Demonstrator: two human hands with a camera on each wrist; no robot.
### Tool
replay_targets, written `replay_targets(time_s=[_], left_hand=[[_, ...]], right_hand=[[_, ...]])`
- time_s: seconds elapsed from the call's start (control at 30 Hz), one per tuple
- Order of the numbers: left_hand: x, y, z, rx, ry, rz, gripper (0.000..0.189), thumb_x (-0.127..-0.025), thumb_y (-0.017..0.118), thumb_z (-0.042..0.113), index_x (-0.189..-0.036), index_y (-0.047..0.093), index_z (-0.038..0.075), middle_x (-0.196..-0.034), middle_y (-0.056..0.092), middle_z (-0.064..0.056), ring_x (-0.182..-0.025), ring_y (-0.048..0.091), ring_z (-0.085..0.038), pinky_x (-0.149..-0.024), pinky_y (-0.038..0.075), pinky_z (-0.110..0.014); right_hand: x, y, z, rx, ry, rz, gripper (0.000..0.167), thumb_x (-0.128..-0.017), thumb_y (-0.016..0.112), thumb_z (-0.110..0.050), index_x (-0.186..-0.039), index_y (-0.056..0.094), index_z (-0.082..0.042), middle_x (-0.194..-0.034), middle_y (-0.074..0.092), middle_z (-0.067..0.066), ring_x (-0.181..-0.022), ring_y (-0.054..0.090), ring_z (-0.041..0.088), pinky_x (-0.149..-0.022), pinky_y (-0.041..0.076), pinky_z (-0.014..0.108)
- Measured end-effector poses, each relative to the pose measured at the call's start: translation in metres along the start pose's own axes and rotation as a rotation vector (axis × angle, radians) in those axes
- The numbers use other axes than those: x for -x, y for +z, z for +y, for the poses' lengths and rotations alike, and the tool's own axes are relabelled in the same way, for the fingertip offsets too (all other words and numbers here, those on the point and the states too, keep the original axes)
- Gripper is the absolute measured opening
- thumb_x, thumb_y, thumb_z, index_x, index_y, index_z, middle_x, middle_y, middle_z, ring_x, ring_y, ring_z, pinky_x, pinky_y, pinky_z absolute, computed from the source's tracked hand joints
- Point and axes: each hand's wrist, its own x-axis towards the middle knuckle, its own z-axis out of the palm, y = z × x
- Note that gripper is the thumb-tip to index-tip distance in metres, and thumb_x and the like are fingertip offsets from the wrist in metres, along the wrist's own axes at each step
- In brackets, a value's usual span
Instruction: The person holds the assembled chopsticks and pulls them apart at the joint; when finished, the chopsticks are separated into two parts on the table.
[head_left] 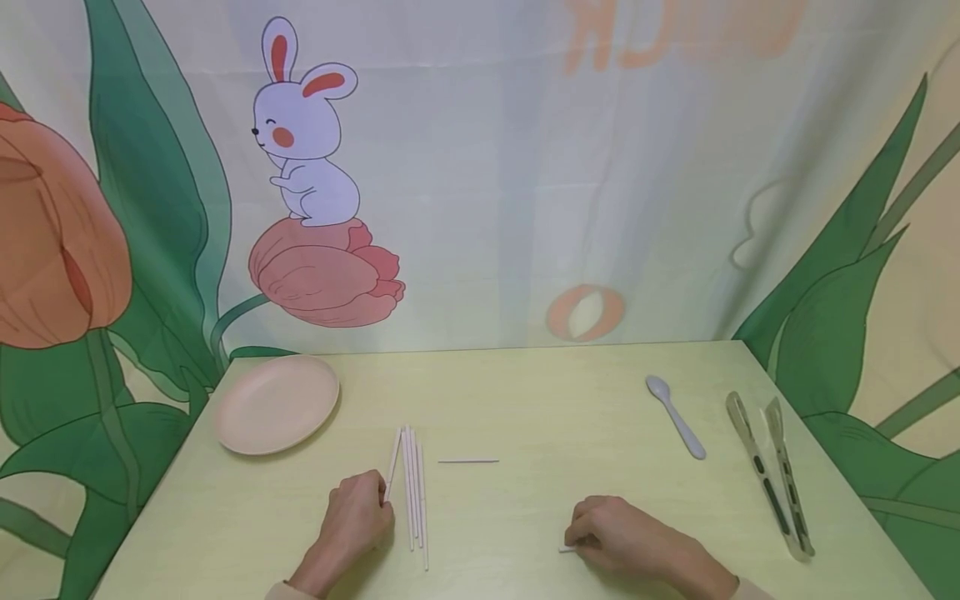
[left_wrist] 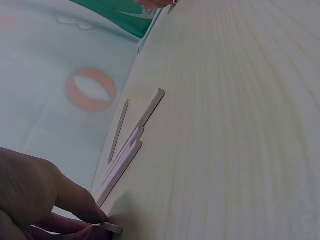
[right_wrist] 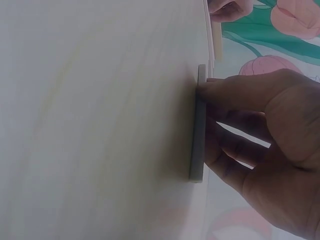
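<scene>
My left hand [head_left: 354,515] pinches a thin pale stick [head_left: 393,457] near its lower end, close over the table; in the left wrist view the stick's squared tip [left_wrist: 111,227] pokes out past the fingers. Just to its right, several long pale sticks [head_left: 413,487] lie close together, roughly lengthwise. One shorter stick [head_left: 468,460] lies crosswise beyond them. At the right front, my right hand [head_left: 622,535] holds a short stick between thumb and fingers. The right wrist view shows this short stick [right_wrist: 198,130] close along the tabletop, with the fingertips on its far side hidden.
A round pinkish plate [head_left: 277,406] sits at the table's back left corner. Toward the right lie a pale spoon [head_left: 678,421] and a pair of tongs [head_left: 761,471], near the right edge. A printed curtain [head_left: 465,167] hangs behind the table [head_left: 525,392].
</scene>
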Motion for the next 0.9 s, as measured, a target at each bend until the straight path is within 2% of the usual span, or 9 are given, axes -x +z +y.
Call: replay_targets(time_s=[0.37,0.63,0.9], left_hand=[[0.000,-0.002,-0.003,0.039,-0.030,0.002,0.014,-0.070,0.063,-0.005,-0.083,0.067,0.000,-0.075,0.065,-0.008,-0.057,0.053,-0.015,-0.048,0.042,-0.025],[0.001,-0.006,-0.009,0.072,-0.049,0.003,0.019,-0.071,0.062,-0.004,-0.090,0.067,-0.003,-0.077,0.065,-0.010,-0.052,0.050,-0.014,-0.043,0.039,-0.023],[-0.003,-0.017,-0.008,0.056,-0.007,0.023,0.024,-0.073,0.062,-0.004,-0.096,0.068,-0.007,-0.079,0.067,-0.011,-0.050,0.049,-0.011,-0.042,0.037,-0.022]], right_hand=[[-0.002,-0.002,-0.001,0.022,-0.013,-0.010,0.014,-0.084,0.071,-0.005,-0.092,0.077,-0.016,-0.084,0.064,-0.015,-0.077,0.052,-0.006,-0.069,0.047,0.013],[-0.002,-0.005,-0.002,-0.004,0.025,-0.053,0.014,-0.086,0.070,-0.009,-0.095,0.076,-0.017,-0.085,0.064,-0.016,-0.076,0.051,-0.006,-0.068,0.047,0.014],[-0.003,-0.005,0.000,0.021,0.018,-0.007,0.014,-0.084,0.069,-0.008,-0.094,0.075,-0.015,-0.086,0.064,-0.013,-0.079,0.053,-0.005,-0.069,0.048,0.013]])
